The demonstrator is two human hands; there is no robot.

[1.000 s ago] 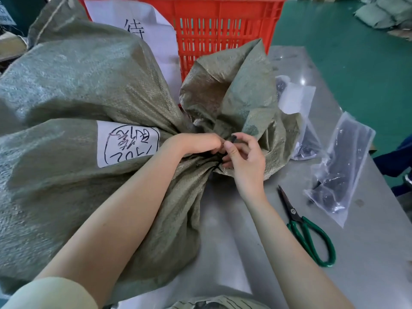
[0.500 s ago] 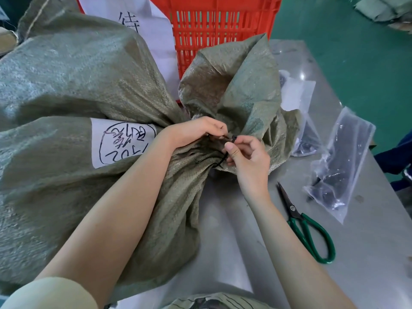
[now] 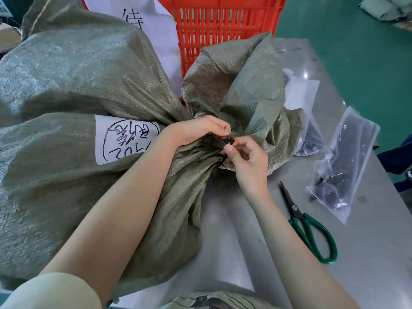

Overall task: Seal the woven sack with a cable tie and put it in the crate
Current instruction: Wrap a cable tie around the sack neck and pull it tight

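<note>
Pinching the black cable tie (image 3: 225, 150) at the gathered neck of the woven sack (image 3: 73, 90), my right hand (image 3: 247, 160) grips it between thumb and fingers while my left hand (image 3: 200, 129) clenches the bunched fabric just beside it. The sack lies on the metal table (image 3: 245, 230), the red crate (image 3: 225, 25) beyond at the far edge. Green-handled scissors (image 3: 308, 227) lie to the right.

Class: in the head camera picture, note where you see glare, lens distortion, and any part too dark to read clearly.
Head view: glare spots on the steel table; wide-angle bending bows the orange crate and the table's edges; the black cable tie is lost in shadow between the hands.
</note>
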